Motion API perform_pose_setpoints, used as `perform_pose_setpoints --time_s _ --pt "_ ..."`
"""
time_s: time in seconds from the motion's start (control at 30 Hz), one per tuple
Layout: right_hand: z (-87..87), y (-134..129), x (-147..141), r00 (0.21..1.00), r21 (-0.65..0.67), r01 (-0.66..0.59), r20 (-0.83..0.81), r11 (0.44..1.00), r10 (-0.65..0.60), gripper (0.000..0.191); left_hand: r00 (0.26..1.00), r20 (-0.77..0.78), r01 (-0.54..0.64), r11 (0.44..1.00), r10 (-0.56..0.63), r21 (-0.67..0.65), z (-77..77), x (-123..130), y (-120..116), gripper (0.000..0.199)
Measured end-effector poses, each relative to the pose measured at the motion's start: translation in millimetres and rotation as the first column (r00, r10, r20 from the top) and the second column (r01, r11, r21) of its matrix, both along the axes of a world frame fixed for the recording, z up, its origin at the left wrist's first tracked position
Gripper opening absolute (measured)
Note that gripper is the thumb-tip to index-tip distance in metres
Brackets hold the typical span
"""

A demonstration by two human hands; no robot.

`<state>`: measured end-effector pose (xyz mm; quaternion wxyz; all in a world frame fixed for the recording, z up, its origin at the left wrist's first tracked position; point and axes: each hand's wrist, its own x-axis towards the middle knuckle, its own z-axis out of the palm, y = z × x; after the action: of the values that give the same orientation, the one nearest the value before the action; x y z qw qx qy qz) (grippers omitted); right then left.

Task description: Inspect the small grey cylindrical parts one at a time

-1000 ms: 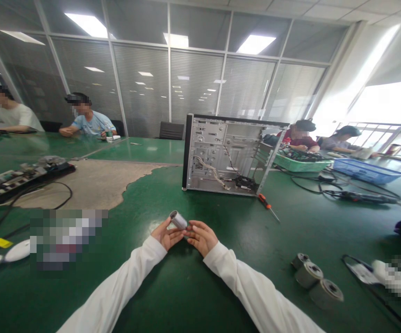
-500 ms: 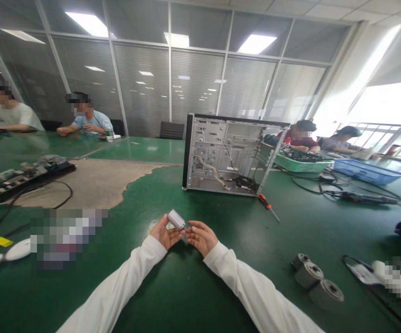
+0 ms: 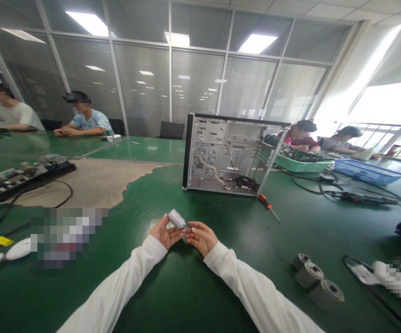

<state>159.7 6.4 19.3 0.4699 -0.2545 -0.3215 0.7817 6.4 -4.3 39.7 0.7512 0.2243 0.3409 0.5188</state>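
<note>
A small silver electric motor [image 3: 177, 219] is tilted in my left hand [image 3: 166, 235], its body held between the thumb and fingers. At its lower right end, the curled fingertips of my right hand [image 3: 201, 237] pinch close around the short shaft, which they partly hide. Both hands are just above the green table [image 3: 172, 286]. Beyond them stands an open computer case [image 3: 221, 157] with loose wires inside. An orange-handled screwdriver [image 3: 265, 201] lies by the case's lower right corner.
Several grey cylindrical motors [image 3: 310, 275] stand at right. Green [image 3: 303, 164] and blue [image 3: 369, 172] baskets lie behind, near cables and a power tool [image 3: 367, 198]. Circuit boards [image 3: 23, 178] and a bare table patch [image 3: 99, 180] are at left. People sit across the table.
My hands and the motor have barely moved; my right fingertips shift very slightly at the shaft end. Across the table, the person in light blue has brought their hands together lower down.
</note>
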Motion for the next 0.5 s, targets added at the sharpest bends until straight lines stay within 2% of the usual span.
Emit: perform_pose_setpoints --time_s 0.2,0.37,0.5 --pt "-0.6 0 0 1.0 0.021 -0.014 -0.011 1.0 0.014 0.03 0.999 -0.011 -0.042 0.997 0.043 0.062 -8.5 -1 3 0.052" --pt "-2.3 1 0 1.0 0.027 -0.018 -0.004 0.999 0.018 0.03 0.974 -0.179 -0.09 0.966 0.136 0.243 -18.4 2 4 0.056" --pt "-4.1 2 0 1.0 0.034 -0.02 0.006 0.999 0.02 0.03 0.908 -0.305 -0.152 0.905 0.287 0.398 -22.5 10 1 0.056"
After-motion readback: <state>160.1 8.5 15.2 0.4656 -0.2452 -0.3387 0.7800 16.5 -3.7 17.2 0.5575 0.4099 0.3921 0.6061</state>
